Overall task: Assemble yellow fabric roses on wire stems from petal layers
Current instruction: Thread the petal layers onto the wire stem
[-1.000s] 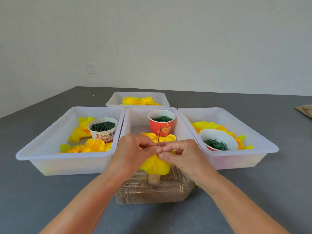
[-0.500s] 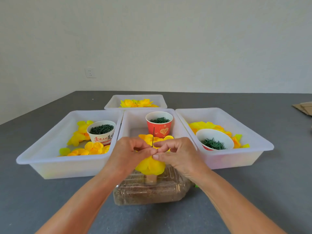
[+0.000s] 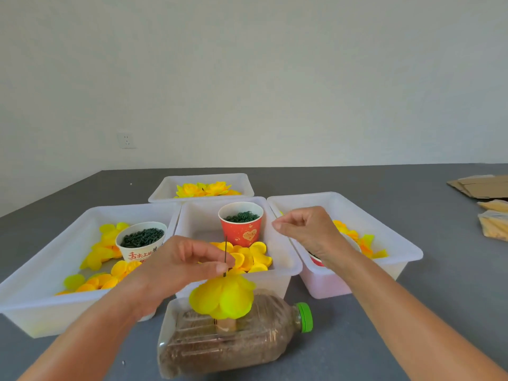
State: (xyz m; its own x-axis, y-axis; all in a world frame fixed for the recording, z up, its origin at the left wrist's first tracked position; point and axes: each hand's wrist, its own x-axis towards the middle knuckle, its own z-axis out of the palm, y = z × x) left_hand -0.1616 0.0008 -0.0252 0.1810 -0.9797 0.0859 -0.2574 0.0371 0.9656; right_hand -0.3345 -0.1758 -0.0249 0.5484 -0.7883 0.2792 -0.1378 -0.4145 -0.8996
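A half-built yellow fabric rose [image 3: 222, 298] sits upside down on a thin dark wire stem [image 3: 225, 251], which stands on a sand-filled plastic bottle [image 3: 233, 345] lying on its side. My left hand [image 3: 178, 265] pinches the wire just above the petals. Off to the right, my right hand [image 3: 310, 232] hovers over the right tray [image 3: 398, 243] with its fingers curled and thumb against forefinger; I see nothing between them. Loose yellow petal layers [image 3: 253, 257] lie in the middle tray [image 3: 283, 270].
The left tray [image 3: 41, 298] holds petals and a white cup [image 3: 141, 240] of dark green pieces. A red cup [image 3: 242, 224] of green pieces stands in the middle tray. Finished roses fill the back tray [image 3: 165, 188]. Cardboard [image 3: 481, 185] and bags [image 3: 494, 224] lie at far right.
My right hand has let go of the rose and moved up and right over the right tray. My left hand keeps its pinch on the wire. The view has tilted upward.
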